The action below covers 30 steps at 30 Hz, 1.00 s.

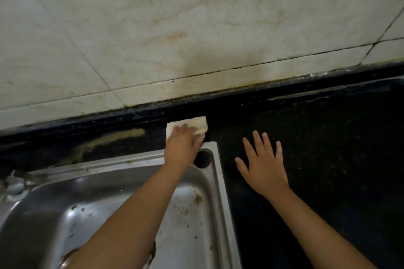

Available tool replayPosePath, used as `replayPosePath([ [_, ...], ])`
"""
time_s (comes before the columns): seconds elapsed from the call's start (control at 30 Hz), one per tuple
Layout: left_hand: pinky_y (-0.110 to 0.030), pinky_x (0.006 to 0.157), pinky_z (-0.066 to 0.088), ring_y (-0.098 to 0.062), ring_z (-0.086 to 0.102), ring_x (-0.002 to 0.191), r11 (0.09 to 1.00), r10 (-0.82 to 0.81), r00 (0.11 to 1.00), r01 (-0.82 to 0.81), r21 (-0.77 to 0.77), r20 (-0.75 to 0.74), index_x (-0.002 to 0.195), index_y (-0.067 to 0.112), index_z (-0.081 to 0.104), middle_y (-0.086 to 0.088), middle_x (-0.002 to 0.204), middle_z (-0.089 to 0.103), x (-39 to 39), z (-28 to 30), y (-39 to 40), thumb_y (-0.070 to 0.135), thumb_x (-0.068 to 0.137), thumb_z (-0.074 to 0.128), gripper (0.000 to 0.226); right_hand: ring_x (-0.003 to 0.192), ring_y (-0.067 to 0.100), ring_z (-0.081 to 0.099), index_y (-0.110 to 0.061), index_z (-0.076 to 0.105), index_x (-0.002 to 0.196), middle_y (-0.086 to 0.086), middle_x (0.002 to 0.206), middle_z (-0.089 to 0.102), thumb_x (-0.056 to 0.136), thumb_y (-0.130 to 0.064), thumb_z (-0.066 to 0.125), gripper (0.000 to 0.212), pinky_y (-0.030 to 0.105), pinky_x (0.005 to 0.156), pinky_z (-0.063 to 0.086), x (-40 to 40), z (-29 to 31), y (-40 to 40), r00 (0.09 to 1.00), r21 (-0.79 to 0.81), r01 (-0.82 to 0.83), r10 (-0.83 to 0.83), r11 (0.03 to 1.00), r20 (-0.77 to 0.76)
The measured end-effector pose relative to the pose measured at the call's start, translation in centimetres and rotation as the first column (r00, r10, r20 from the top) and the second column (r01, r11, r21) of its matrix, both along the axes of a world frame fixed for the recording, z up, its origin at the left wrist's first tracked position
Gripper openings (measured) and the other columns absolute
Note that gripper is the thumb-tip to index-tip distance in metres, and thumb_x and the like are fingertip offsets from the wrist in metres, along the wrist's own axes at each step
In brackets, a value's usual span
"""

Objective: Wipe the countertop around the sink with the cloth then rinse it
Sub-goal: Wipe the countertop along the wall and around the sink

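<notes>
White, folded and soft, the small rectangular cloth (197, 124) is lying under the left hand (182, 148), whose fingers are lying across it and pressing it flat onto the black speckled stone countertop (317, 148); whether they are curling round its near edge I cannot tell. The cloth is sitting just behind the back right corner of the stainless steel sink (220, 192), between the sink's rim and the low black upstand at the foot of the pale marbled wall tiles (196, 17).

It looks light, limp and probably damp, so it is likely going to bunch or unfold if dragged by one corner; pressing down with a flat palm over its middle seems the safest way of moving it, and pinching a folded edge the way to lift it for rinsing.

Its long axis is running roughly along the sink's back rim, tilting slightly up to the right, with one short end pointing beyond the sink's right edge.

The right hand (264, 168) is resting flat, fingers spread, on the countertop just right of the sink. A tan smear (118, 135) is showing behind the sink's back rim, left of the cloth.
</notes>
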<state>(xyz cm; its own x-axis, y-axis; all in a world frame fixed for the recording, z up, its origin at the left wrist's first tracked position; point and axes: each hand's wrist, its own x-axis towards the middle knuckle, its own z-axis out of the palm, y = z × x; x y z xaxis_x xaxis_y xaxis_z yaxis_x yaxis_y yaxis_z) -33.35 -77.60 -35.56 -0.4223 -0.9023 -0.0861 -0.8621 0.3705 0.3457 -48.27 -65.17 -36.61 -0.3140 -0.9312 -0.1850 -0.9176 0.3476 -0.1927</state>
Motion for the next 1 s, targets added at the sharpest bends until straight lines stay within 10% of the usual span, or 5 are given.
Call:
replayPosePath([
  [0.23,-0.037,0.108,0.02,-0.035,0.019,0.136,0.995,-0.02,0.982,0.0,0.104,0.188,0.142,0.018,0.03,-0.009,0.152,0.024,-1.5,-0.5,-2.0,0.045,0.094,0.006,0.06,0.145,0.029,-0.007,-0.019,0.009,0.149,0.011,0.157,-0.003,0.087,-0.057,0.0,0.073,0.048,0.114,-0.008,-0.3,-0.2,-0.1,1.0,0.022,-0.011,0.011,1.0,0.001],
  [0.37,-0.039,0.114,0.0,-0.029,-0.011,0.142,0.97,-0.039,0.962,-0.028,0.241,0.269,0.148,0.026,0.005,0.0,0.156,-0.004,-1.7,-0.7,-3.0,0.051,0.089,0.0,0.064,0.135,0.037,0.035,-0.013,0.05,0.133,0.019,0.144,0.039,0.08,-0.052,0.01,0.077,0.052,0.107,0.017,0.0,-0.7,-0.2,1.0,0.002,0.019,-0.019,1.0,-0.017],
  [0.6,-0.037,0.113,-0.002,-0.023,-0.016,0.141,0.973,-0.054,0.964,-0.008,0.23,0.261,0.147,0.029,-0.001,0.0,0.155,-0.015,-1.8,0.1,-1.8,0.045,0.099,0.021,0.056,0.109,0.036,0.061,-0.012,0.07,0.106,0.018,0.116,0.065,0.077,-0.047,0.031,0.06,0.055,0.089,0.042,-0.1,-0.7,-0.3,0.998,0.031,0.057,-0.056,0.998,-0.036],
  [0.77,-0.019,0.107,0.015,-0.021,0.021,0.14,0.988,-0.124,0.99,0.13,0.079,-0.073,0.138,0.009,0.038,-0.008,0.15,0.029,0.7,1.2,-0.5,0.024,0.09,0.058,0.054,0.107,0.037,0.062,-0.01,0.071,0.105,0.02,0.115,0.065,0.077,-0.047,0.032,0.06,0.058,0.085,0.045,-0.4,-0.4,-0.1,1.0,0.049,-0.009,0.009,0.999,-0.003],
  [1.0,-0.011,0.096,0.024,-0.025,0.047,0.123,0.995,-0.096,0.991,0.098,0.016,-0.096,0.11,-0.004,0.064,-0.014,0.133,0.05,2.0,0.5,0.1,0.009,0.087,0.061,0.026,0.144,0.029,-0.009,-0.017,0.006,0.149,0.013,0.157,-0.007,0.097,-0.049,0.015,0.062,0.05,0.114,-0.007,-0.6,0.1,0.4,1.0,-0.026,-0.012,0.012,1.0,0.019],
])
